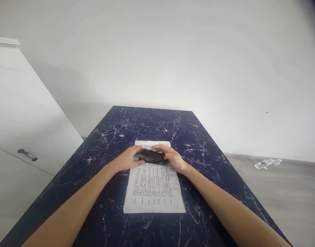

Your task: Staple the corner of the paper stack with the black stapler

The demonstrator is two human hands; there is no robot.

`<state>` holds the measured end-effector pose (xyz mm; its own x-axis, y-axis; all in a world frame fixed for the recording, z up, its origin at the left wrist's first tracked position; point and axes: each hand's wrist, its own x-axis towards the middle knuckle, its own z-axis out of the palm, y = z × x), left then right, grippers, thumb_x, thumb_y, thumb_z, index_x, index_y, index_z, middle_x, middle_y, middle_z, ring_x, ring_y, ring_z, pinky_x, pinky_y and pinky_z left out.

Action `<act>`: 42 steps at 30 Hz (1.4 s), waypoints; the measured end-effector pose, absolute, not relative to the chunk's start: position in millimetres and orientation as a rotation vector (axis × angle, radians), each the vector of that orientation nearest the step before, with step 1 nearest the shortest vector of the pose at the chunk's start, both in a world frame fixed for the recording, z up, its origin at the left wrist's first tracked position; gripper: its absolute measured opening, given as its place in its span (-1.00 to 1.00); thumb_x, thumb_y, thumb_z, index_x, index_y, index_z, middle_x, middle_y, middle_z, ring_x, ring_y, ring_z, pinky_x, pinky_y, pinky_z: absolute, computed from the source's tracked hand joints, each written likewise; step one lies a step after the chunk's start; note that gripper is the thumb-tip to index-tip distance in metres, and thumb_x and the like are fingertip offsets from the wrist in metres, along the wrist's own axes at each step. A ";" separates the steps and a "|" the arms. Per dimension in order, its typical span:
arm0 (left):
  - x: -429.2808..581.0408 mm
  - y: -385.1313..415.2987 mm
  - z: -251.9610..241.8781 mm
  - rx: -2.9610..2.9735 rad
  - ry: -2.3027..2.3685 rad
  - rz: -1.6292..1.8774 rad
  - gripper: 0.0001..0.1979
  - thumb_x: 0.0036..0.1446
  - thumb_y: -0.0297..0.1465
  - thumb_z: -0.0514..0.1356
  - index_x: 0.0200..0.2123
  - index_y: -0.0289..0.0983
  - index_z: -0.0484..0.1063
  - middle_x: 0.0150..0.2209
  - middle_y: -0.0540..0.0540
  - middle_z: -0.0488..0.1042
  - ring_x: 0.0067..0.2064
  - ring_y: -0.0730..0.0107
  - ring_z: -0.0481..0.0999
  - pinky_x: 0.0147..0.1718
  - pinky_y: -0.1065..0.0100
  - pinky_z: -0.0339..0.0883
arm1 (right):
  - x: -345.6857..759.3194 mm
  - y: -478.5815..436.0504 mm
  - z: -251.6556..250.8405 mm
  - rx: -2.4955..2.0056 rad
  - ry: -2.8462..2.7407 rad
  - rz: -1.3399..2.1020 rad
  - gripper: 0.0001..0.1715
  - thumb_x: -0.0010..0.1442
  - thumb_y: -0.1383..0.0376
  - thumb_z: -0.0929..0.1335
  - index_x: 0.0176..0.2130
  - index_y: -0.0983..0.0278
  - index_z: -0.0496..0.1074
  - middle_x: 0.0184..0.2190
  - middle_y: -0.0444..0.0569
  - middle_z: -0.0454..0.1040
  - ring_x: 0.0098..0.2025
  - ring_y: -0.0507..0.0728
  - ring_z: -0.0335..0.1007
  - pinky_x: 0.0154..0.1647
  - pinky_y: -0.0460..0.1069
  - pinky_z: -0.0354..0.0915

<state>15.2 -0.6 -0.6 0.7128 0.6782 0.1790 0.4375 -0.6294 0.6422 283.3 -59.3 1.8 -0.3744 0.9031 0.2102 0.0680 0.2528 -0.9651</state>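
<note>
A black stapler (153, 156) with an orange part at its right end lies crosswise over the upper half of some printed sheets (153, 192). My left hand (129, 159) grips its left end, thumb on the near side and fingers on the far side. At the other end, my right hand (174, 160) is closed around the stapler near the orange part, with the index finger stretched along its far side. A pale metallic piece shows by the left fingers. The sheets form a slightly uneven stack, and both hands cover part of the print.
The dark blue marble-patterned table (157, 120) reaches toward a white wall (157, 51). A small pale strip (121, 136) lies beyond my left hand. To the left stands a white cabinet (26, 103) with a dark handle. Clear crumpled plastic (267, 163) is on the floor at right.
</note>
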 end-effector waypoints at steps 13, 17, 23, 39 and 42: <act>10.0 -1.2 7.2 1.781 0.889 1.076 -0.57 0.39 -0.04 0.05 0.14 -0.15 0.40 0.25 -0.22 0.39 0.29 0.07 0.37 0.23 0.06 0.28 | 268.6 -82.3 -0.5 -1.020 -2.077 0.312 -0.49 0.34 0.42 0.30 0.24 0.18 0.39 0.11 0.06 0.55 0.17 0.25 0.46 0.19 0.24 0.39; 20.1 -8.7 4.9 1.392 0.809 1.024 -0.60 0.36 -0.05 0.12 0.01 -0.23 0.44 0.18 -0.27 0.47 0.20 0.09 0.50 0.16 0.09 0.40 | 264.9 -89.1 -0.4 -0.923 -2.194 -0.200 -0.35 0.37 0.55 0.20 0.33 0.12 0.31 0.25 0.00 0.44 0.38 0.26 0.23 0.39 0.34 0.19; 27.2 -14.5 6.3 1.161 0.719 0.900 -0.65 0.20 -0.18 0.36 -0.04 -0.25 0.54 -0.01 -0.21 0.60 0.06 0.18 0.59 0.18 0.15 0.41 | 262.8 -92.6 7.0 -0.864 -2.363 -0.333 -0.41 0.41 0.51 0.23 0.32 0.12 0.33 0.26 -0.02 0.41 0.36 0.27 0.25 0.34 0.30 0.30; 28.7 -42.8 38.9 1.598 0.865 1.163 -0.60 0.19 -0.09 0.31 0.00 -0.17 0.45 -0.57 0.04 0.52 -0.60 0.37 0.45 -0.41 0.27 0.42 | 263.9 -87.8 11.0 -1.298 -1.845 0.372 -0.64 0.21 0.17 0.48 -0.01 0.22 0.52 -0.10 0.08 0.60 -0.06 0.30 0.53 -0.03 0.22 0.45; 40.3 -59.6 41.1 1.716 0.771 1.038 -0.64 0.19 -0.10 0.32 -0.08 -0.13 0.34 -0.54 0.08 0.51 -0.66 0.40 0.42 -0.60 0.38 0.29 | 262.8 -91.1 20.6 -1.045 -1.902 0.086 -0.43 0.24 0.06 0.48 0.17 0.16 0.42 0.09 0.14 0.50 0.13 0.33 0.40 0.15 0.28 0.36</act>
<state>40.3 -59.6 41.1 0.4399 0.8479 0.2961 0.0387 -0.3472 0.9370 262.8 -91.1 20.6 -0.2029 0.6922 0.6926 0.6269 0.6352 -0.4512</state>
